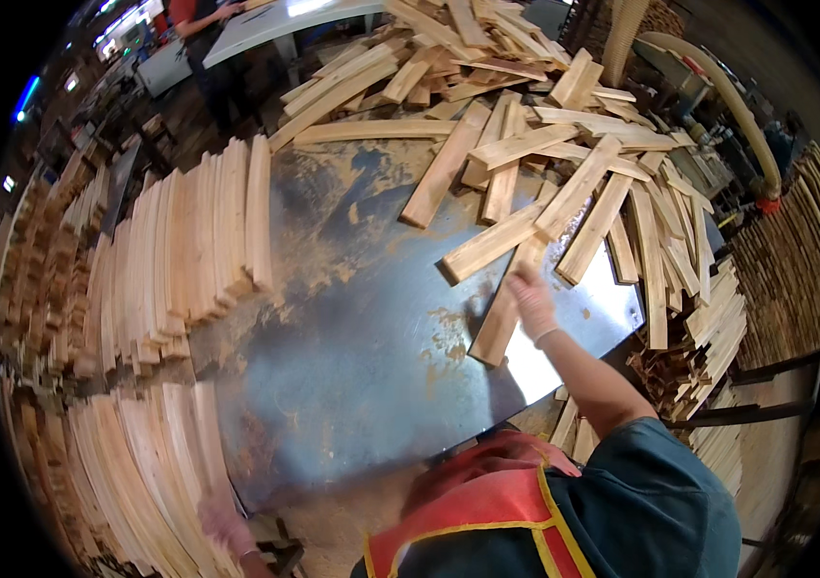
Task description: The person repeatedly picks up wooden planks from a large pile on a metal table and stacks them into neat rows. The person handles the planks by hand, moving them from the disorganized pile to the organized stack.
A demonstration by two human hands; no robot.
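Note:
My right hand (531, 304) is closed on a wooden board (495, 332) at the near edge of a loose pile. The board lies slantwise on the metal tabletop (352, 356), its near end toward me and its far end under other boards. At the lower left my left hand (225, 525) is smeared by motion, beside the near end of a row of upright-set boards (131, 462). Its fingers cannot be made out, nor whether it touches the outermost board (208, 433), which is also blurred.
A jumbled pile of boards (516, 144) covers the table's far right. Another neat row (198, 231) stands along its left side. Stacked boards (795, 260) rise at the right, near a hose (752, 116). Another person (206, 39) stands by a light-coloured table (285, 24) at the far left.

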